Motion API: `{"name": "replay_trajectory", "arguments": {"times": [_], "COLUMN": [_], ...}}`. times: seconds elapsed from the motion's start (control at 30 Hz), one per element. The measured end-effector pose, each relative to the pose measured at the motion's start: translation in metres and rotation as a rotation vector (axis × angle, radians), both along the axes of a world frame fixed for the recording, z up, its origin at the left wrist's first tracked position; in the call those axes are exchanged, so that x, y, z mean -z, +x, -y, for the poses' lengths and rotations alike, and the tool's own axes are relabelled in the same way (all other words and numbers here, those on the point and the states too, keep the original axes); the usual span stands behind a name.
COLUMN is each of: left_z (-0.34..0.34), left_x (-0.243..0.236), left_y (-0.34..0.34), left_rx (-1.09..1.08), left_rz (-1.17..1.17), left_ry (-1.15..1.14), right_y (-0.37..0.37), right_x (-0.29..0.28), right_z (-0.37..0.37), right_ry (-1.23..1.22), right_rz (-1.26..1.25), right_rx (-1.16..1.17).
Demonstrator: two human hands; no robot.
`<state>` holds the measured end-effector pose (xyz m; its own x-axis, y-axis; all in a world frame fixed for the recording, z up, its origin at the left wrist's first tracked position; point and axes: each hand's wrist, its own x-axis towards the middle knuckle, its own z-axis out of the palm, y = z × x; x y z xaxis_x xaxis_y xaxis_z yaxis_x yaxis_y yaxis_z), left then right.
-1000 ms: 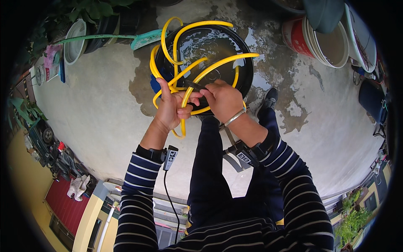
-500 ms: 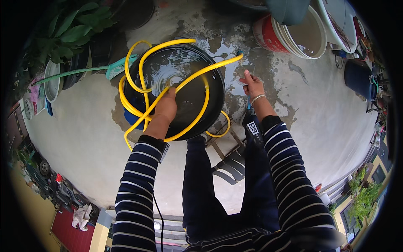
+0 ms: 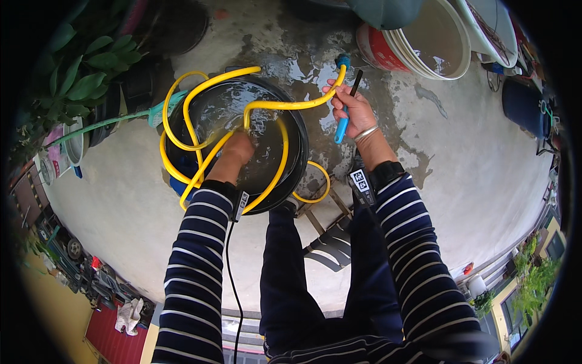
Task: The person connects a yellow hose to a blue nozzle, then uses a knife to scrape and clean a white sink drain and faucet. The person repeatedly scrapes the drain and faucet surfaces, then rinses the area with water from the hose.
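Yellow hose [image 3: 285, 105] is looped over a black tub [image 3: 302, 136] on the concrete floor [image 3: 473, 182], its end with a teal connector [image 3: 343, 60] held beyond the tub's right rim, near a red-and-white bucket [image 3: 388, 51]. Beside the upper-left rim a turquoise scoop [image 3: 159, 113] is seen. Over the tub, the hose is gripped by the left hand [image 3: 239, 148], its fingers closed and partly hidden; a blue-handled tool [image 3: 341, 129] is clasped by the right hand's [image 3: 356, 110] curled fingers, by the hose end.
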<state>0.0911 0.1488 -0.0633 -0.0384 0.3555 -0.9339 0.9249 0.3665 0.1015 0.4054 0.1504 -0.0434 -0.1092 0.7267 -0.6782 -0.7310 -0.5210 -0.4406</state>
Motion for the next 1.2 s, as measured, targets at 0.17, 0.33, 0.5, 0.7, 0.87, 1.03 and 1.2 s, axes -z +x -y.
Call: {"name": "replay_trajectory", "arguments": {"times": [0.17,0.33,0.5,0.7,0.87,1.03,1.2], "left_z": [-0.029,-0.041,-0.031,-0.035,-0.003,0.027,0.045], "left_x": [-0.035,-0.097,-0.158,-0.190,-0.174,-0.147,-0.126], "left_y": [0.038,0.030,0.046,0.046,0.035,0.015,0.007], "left_rx": [-0.096,-0.037,0.421,0.677,0.631,0.310,0.083], "left_rz": [0.050,0.085,0.263,0.304,0.407,0.392,0.483], "left_ry": [0.471,0.808,0.981,0.366,0.108,0.219,0.277], "right_y": [0.015,0.022,0.009,-0.024,-0.058,-0.062,-0.038], "right_x": [-0.004,-0.021,-0.038,-0.045,-0.044,-0.036,-0.032], "right_z": [0.021,0.031,0.034,0.039,0.041,0.029,0.030], "right_ry": [0.039,0.057,0.079,0.085,0.074,0.016,0.122], "right_rz": [-0.039,0.156,0.154,0.154,0.195,0.575,1.216], "right_rx": [0.118,0.127,0.063,-0.070,-0.217,-0.405,-0.782]}}
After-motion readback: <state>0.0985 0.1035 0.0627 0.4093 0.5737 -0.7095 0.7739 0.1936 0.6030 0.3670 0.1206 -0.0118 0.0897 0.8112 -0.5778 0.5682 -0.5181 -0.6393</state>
